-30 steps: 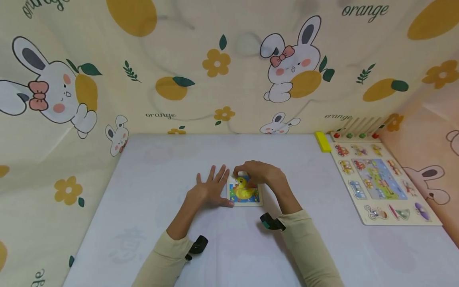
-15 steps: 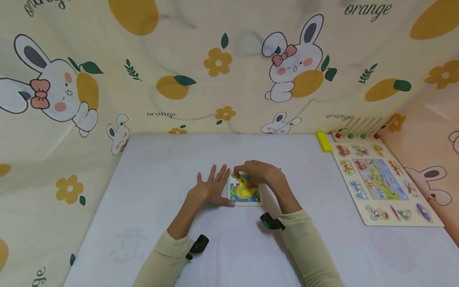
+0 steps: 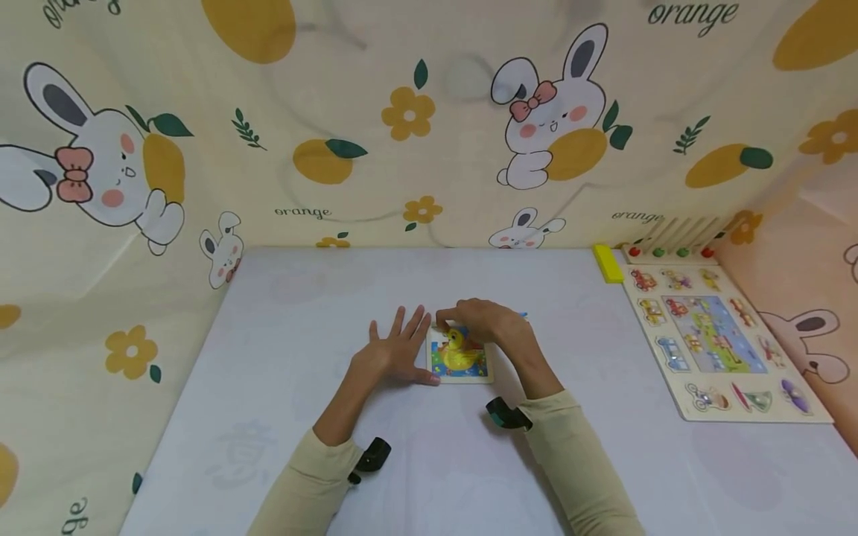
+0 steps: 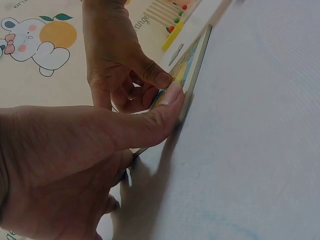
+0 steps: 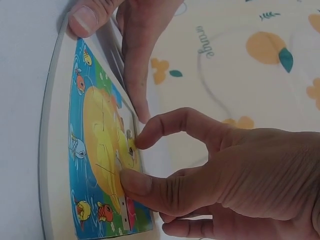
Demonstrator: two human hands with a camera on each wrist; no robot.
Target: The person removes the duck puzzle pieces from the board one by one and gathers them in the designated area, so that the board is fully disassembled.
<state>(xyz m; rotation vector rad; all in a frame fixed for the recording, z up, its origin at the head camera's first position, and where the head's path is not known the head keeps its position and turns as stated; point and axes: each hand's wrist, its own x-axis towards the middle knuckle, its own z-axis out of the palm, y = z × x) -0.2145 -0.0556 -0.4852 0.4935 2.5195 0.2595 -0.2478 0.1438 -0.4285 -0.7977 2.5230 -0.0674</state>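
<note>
A small duck jigsaw puzzle [image 3: 459,362] lies in its pale tray [image 5: 54,135] at mid-table. My left hand [image 3: 395,355] is spread along the tray's left side, its thumb [image 4: 172,95] resting on the near left corner. My right hand [image 3: 479,320] reaches over from the right. In the right wrist view, its curled index finger and thumb [image 5: 137,182] pinch at a yellow puzzle piece [image 5: 129,150] by the duck's head, within the picture. Its other fingers bend beyond the tray's edge. The right hand covers the puzzle's upper right in the head view.
A small loose flat piece [image 4: 176,54] lies on the table beyond the tray, mostly behind the right wrist in the head view. A large wooden picture board [image 3: 724,402] lies at right, with a yellow block [image 3: 608,264] and a rod-and-bead counting rack [image 3: 670,253] at its far end.
Both hands stay nearly in place at the puzzle. A bit of blue now shows behind the right wrist, hidden a second ago. The whole head view has shifted slightly.
</note>
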